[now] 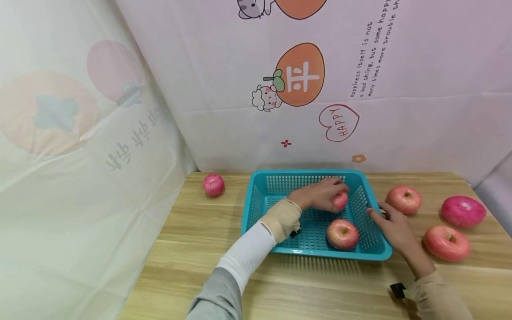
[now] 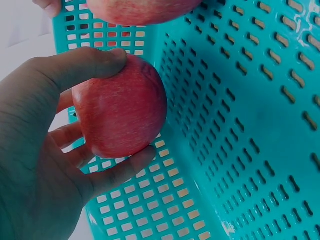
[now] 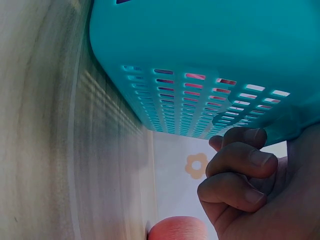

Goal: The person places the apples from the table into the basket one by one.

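A blue-green plastic basket (image 1: 320,254) with slotted walls stands on the wooden table. Inside it, my left hand (image 1: 320,194) grips a red apple (image 1: 340,201) near the right end; the left wrist view shows thumb and fingers curled round this apple (image 2: 122,107). A second apple (image 1: 342,234) lies in the basket's front right corner, apart from the left hand. My right hand (image 1: 396,226) holds the basket's right rim, thumb over the top; in the right wrist view its fingers (image 3: 240,160) curl beneath the rim outside the wall.
Right of the basket lie two pale red apples, one behind (image 1: 404,199) and one in front (image 1: 447,243), plus a bright pink oval fruit (image 1: 464,211). A small pink round object (image 1: 214,185) sits at the back left. Printed white cloth (image 1: 224,89) hangs behind the table (image 1: 192,249).
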{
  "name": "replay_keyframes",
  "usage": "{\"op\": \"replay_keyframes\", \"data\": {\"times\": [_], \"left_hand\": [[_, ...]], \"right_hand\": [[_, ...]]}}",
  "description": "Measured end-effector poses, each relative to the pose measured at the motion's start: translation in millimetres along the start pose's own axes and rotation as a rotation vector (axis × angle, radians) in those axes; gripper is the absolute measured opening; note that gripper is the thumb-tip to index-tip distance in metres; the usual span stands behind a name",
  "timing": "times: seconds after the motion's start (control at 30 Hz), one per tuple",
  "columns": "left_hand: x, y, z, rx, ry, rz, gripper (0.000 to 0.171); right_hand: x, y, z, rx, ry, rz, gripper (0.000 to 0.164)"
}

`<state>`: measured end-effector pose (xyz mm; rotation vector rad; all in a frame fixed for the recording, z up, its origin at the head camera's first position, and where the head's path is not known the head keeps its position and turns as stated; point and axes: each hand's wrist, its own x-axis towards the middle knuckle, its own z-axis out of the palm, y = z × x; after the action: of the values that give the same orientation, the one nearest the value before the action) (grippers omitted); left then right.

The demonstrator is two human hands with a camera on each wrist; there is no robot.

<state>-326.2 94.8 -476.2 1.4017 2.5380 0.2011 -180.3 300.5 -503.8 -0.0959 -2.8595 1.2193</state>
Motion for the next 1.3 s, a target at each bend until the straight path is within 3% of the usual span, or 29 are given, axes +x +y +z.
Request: {"op": "replay_keyframes", "data": {"times": [0.23, 0.97, 1.3], "left_hand": [[1.7, 4.7, 1.7, 0.041, -0.006, 0.024, 0.068], [7.7, 8.6, 11.0, 0.051, -0.049, 0.013, 0.067], [7.5, 9.6, 11.2, 0.008, -0.065, -0.016, 0.071]], "right_hand": [[0, 0, -1, -0.007, -0.002, 0.0, 0.063], [1, 1, 0, 0.015, -0.009, 0.002, 0.063], [1, -1, 0, 0.016, -0.003, -0.001, 0.061]]}}
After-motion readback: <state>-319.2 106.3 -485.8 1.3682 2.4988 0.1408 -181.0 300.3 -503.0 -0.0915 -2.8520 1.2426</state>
